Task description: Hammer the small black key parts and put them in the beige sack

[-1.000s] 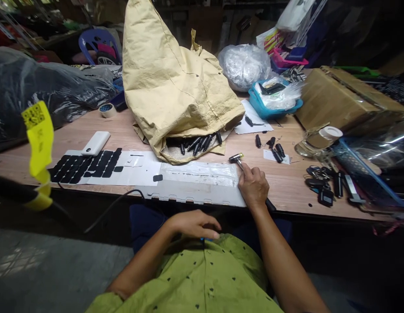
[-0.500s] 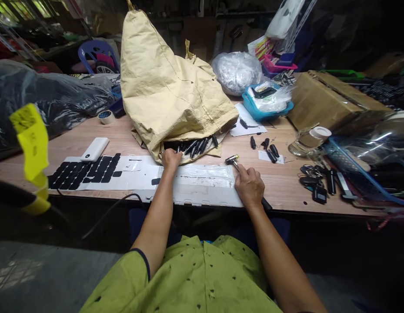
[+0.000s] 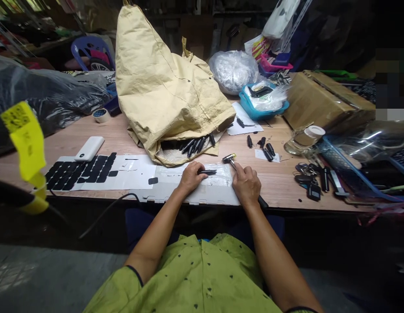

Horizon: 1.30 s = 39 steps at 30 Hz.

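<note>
My left hand (image 3: 190, 177) is closed on a slim black piece (image 3: 208, 172), held just above the taped white board (image 3: 169, 191) at the table's front edge. My right hand (image 3: 246, 184) is wrapped round a small hammer (image 3: 228, 159); its head, with a yellow tip, points up and left, and the dark handle end shows below my hand. Behind the board a large tan sack (image 3: 169, 87) lies with its mouth facing me, and several black pieces (image 3: 195, 145) sit in the opening.
Black flat pads (image 3: 68, 174) and a white power bank (image 3: 90, 148) are at the left. Right of the hammer lie loose black parts (image 3: 269, 150), keys (image 3: 308, 174) and a glass jar (image 3: 299, 141). Farther back are a blue basket (image 3: 263, 111) and a cardboard box (image 3: 312, 100).
My left hand has come out of the sack's mouth and moved right over the board, holding a black piece. My right hand still grips the hammer. The whole view has shifted slightly.
</note>
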Tool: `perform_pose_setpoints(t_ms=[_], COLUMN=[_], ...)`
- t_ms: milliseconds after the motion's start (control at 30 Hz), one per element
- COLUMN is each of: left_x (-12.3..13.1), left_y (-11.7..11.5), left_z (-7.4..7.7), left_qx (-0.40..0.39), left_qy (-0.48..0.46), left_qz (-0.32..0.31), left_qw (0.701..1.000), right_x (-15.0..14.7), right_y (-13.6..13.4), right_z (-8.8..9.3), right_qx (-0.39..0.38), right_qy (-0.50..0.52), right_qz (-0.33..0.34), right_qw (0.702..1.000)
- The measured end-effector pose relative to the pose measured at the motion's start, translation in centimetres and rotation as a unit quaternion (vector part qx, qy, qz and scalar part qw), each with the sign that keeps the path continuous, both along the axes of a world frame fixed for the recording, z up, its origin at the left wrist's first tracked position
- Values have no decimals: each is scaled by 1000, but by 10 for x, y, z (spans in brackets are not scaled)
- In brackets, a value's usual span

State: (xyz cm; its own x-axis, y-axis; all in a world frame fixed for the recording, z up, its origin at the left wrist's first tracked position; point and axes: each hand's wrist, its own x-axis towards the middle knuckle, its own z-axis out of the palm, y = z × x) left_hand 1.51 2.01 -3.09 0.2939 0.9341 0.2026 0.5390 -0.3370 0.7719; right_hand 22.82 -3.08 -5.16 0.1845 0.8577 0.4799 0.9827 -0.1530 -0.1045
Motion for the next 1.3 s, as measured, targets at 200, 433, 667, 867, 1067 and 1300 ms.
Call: perform_pose_setpoints(t_ms=[200,433,667,867,1067,1300], left_x=[1,8,10,11,11,9], left_y=[5,6,6,4,4,4], left_z=[-5,-5,0,2,4,2], left_qx=[-18,-53,-64,-63,-66,-60], left_qy=[3,10,32,39,40,35], left_qz=[4,21,11,24,25,16], left_qw=[1000,998,997,997,997,997], right_x=[6,-25,-46,-45,-40,-23], right_y=[1,-28,-42,-39,-39,-26], right_z=[10,25,28,22,20,18], right_qx=[-15,10,-33,-54,-24,-13], right_qy=[80,240,265,267,274,228], right_qz=[11,153,206,194,191,126], right_qw=[997,959,941,943,942,965])
